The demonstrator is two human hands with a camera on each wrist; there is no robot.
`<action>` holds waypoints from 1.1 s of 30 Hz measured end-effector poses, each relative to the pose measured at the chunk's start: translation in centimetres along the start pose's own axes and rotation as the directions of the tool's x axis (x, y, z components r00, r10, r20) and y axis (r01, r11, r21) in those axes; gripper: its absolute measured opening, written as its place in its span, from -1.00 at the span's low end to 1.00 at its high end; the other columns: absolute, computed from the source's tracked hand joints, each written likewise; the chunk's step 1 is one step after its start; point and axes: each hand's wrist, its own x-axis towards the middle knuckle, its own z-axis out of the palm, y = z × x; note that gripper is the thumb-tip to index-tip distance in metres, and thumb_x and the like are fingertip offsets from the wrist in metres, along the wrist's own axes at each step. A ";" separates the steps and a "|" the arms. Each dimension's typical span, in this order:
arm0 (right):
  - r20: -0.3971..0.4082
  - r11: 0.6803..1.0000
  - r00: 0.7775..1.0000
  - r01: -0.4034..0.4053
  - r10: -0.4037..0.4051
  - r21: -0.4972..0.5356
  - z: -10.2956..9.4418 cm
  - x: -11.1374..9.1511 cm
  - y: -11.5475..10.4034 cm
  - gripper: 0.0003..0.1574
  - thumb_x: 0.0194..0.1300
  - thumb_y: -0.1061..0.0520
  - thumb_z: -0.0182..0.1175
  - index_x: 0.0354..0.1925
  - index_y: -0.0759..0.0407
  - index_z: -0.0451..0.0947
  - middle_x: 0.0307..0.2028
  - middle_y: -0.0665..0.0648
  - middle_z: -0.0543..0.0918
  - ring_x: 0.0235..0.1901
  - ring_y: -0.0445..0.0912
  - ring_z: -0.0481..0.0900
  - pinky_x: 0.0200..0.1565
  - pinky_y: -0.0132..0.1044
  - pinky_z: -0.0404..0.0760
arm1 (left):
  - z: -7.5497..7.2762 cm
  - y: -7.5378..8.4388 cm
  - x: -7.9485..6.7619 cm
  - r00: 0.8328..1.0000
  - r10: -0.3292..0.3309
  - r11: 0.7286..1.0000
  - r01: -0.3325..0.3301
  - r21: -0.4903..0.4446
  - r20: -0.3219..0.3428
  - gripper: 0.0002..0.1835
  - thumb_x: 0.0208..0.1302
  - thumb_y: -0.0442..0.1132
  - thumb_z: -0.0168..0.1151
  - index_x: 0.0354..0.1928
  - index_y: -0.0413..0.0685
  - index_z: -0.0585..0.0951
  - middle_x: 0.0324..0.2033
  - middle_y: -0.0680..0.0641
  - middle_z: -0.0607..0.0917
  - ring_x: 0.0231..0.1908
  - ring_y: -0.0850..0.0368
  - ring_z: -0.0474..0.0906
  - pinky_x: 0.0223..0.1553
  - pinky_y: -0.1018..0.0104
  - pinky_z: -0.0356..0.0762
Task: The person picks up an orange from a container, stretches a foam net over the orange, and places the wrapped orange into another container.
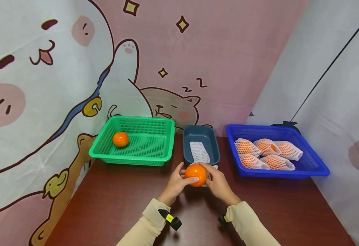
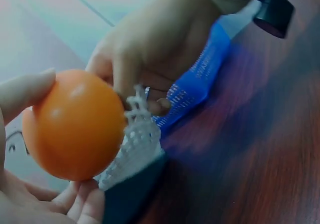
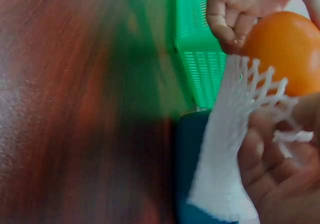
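Observation:
An orange [image 1: 195, 175] sits in my left hand [image 1: 174, 187], thumb across its front and fingertips beneath it. My right hand [image 1: 218, 184] pinches a white foam net sleeve [image 3: 220, 144] close beside the fruit. The net's open, stretched end faces the orange in the right wrist view, and the orange is outside it. Just beyond both hands stands a dark teal tray [image 1: 186, 143], where another flat foam net [image 1: 200, 152] lies. In the left wrist view the right fingers partly hide the net's edge.
A green basket [image 1: 130, 160] at the left holds one bare orange [image 1: 120, 139]. To the right, a blue basket [image 1: 278, 173] contains several oranges in foam nets [image 1: 277, 162]. Printed cloth [image 1: 228, 61] hangs behind the brown table [image 1: 121, 198].

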 end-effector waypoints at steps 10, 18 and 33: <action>0.038 0.958 0.999 -0.002 -0.010 0.287 0.2 -0.4 0.5 -0.22 0.21 0.50 0.14 0.36 0.11 0.38 0.26 0.18 0.47 0.09 0.07 0.52 0.03 -0.27 0.54 | -0.8 -1.0 0.3 0.998 -0.011 0.998 0.015 -0.063 0.061 -0.41 0.10 -0.12 0.43 0.14 -0.21 0.47 -0.01 -0.16 0.52 -0.09 0.03 0.50 -0.04 0.19 0.50; -0.226 0.994 0.970 0.068 -0.086 -0.088 0.7 -0.2 -0.9 -0.53 0.07 0.38 0.39 0.00 0.17 0.64 -0.25 0.08 0.71 -0.55 -0.20 0.47 -0.47 -0.34 0.58 | -0.3 -1.3 0.4 0.999 0.035 0.959 -0.022 -0.284 0.041 -0.24 0.10 -0.34 0.42 0.27 -0.19 0.19 0.13 -0.27 0.46 0.00 -0.10 0.54 -0.05 0.01 0.57; -0.396 0.995 0.914 0.099 -0.089 0.005 1.9 -0.1 -3.0 -0.80 0.06 0.38 0.41 -0.33 0.22 0.61 -0.37 0.06 0.59 -0.38 -0.11 0.53 -0.26 -0.47 0.53 | -1.7 -1.0 0.5 0.984 0.175 0.973 -0.171 -0.154 0.012 -0.27 0.27 -0.35 0.28 0.44 -0.07 0.22 0.26 -0.20 0.40 0.14 -0.07 0.44 0.08 0.26 0.46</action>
